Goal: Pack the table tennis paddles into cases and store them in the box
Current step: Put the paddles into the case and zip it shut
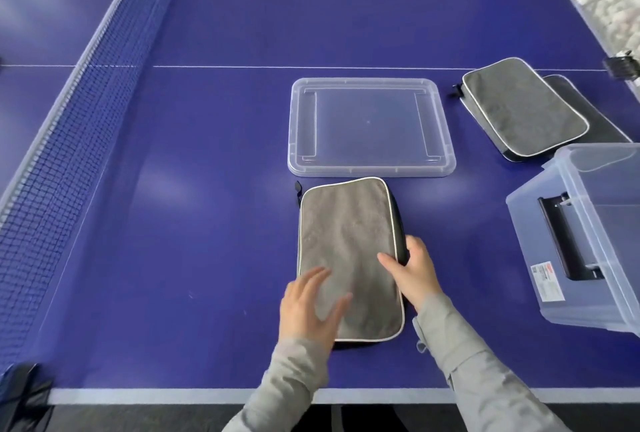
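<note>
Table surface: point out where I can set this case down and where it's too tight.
Widest bare patch: between the net and the lid, running down left of the near case. Also bare beyond the lid. Narrower strip between near case and box. Crowded far right, where the stacked cases meet the box.

net (69,140) left | white balls (602,12) far right | blue table (207,120)

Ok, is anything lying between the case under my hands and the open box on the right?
Nothing visible. The grey case sits under both hands, and only bare blue table lies between it and the clear box. The lid lies further back, off that path.
</note>
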`<state>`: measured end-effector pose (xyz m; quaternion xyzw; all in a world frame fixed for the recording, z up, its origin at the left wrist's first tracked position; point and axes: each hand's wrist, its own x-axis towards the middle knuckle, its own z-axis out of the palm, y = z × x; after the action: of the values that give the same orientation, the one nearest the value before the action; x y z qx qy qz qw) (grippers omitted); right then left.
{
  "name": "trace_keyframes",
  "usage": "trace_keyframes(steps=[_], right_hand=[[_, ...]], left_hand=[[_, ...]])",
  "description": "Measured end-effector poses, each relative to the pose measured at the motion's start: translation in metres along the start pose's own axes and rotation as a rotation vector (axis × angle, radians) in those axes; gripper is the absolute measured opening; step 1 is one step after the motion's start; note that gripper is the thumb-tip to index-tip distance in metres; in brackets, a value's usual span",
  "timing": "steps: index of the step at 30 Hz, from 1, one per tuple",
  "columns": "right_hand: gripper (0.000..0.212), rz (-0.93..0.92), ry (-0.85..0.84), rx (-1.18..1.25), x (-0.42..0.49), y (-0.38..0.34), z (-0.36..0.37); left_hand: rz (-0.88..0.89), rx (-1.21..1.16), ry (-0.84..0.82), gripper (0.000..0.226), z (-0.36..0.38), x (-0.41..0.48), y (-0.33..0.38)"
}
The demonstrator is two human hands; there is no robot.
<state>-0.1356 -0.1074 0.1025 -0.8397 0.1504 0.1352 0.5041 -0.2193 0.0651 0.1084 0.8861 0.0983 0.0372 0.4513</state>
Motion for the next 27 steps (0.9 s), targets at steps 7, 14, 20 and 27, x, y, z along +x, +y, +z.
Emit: trace_keyframes(steps=[7, 14, 20, 27], right_hand=[[0.050, 0.209, -0.039, 0.115, 0.018, 0.041, 0.003], [0.057, 0.197, -0.100, 0.115, 0.023, 0.050, 0.004], [0.052, 0.224, -0.123, 0.139, 0.028, 0.053, -0.004], [0.050, 0.215, -0.113, 0.174, 0.024, 0.051, -0.010]], left_hand=[[-0.724, -0.333, -0.167, 0.074, -0.010, 0.065, -0.037], [-0.834, -0.394, -0.197, 0.064, 0.008, 0.092, -0.037], [-0.819, -0.451, -0.306, 0.038, 0.012, 0.098, -0.027], [-0.766, -0.501, -0.252, 0.045, 0.022, 0.090, -0.023]])
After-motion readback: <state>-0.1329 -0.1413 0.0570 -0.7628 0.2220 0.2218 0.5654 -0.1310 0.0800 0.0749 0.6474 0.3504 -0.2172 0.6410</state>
